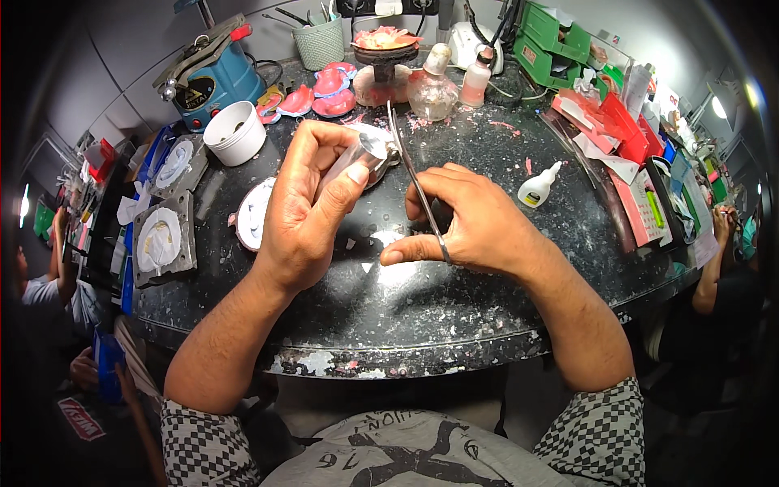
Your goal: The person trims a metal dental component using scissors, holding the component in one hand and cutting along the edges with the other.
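Note:
My left hand (304,203) is raised above the middle of the dark bench, its fingers and thumb wrapped round a small silvery cylinder (372,147) with a shiny round end. To its right, my right hand (475,213) holds a long, thin metal hand tool (412,174), perhaps a spatula. The tool's tip points up and away, near the cylinder but apparently apart from it, and its lower end crosses the base of my thumb, which sticks out to the left. Partly hidden by my left hand, a round white plaster piece (256,213) lies on the bench.
A white dropper bottle (539,186) stands at right. Behind are a glass bottle (432,89), pink molds (333,104) and a bowl of pink scraps (386,55). Left are a white tub (236,136), plaster-filled metal flasks (188,235) and a blue machine (213,88). Co-workers sit both sides.

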Demonstrator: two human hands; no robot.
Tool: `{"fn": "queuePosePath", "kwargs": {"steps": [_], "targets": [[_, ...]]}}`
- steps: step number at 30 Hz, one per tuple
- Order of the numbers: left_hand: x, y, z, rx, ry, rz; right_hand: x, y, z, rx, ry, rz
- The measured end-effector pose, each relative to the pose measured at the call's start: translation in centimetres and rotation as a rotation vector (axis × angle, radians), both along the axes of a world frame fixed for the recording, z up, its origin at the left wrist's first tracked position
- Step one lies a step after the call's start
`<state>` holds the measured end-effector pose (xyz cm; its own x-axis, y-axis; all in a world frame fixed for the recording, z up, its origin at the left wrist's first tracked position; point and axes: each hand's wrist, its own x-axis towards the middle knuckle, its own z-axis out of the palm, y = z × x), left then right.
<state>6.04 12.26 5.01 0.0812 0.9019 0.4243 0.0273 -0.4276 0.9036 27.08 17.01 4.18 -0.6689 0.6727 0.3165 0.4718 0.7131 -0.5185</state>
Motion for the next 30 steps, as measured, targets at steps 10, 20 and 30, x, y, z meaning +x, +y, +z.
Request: {"fn": "queuePosePath", "kwargs": {"steps": [10,20,30], "targets": [[-0.3,0.2,-0.1,0.030,0.092,-0.017,0.2,-0.4,0.8,-0.046,-0.106,-0.009],[-0.9,0.0,0.5,0.102,0.338,-0.038,0.6,0.0,0.9,-0.129,-0.187,0.046],[-0.8,-0.2,0.2,0.107,0.307,-0.030,0.5,-0.4,1.2,-0.049,-0.176,0.027]]}}
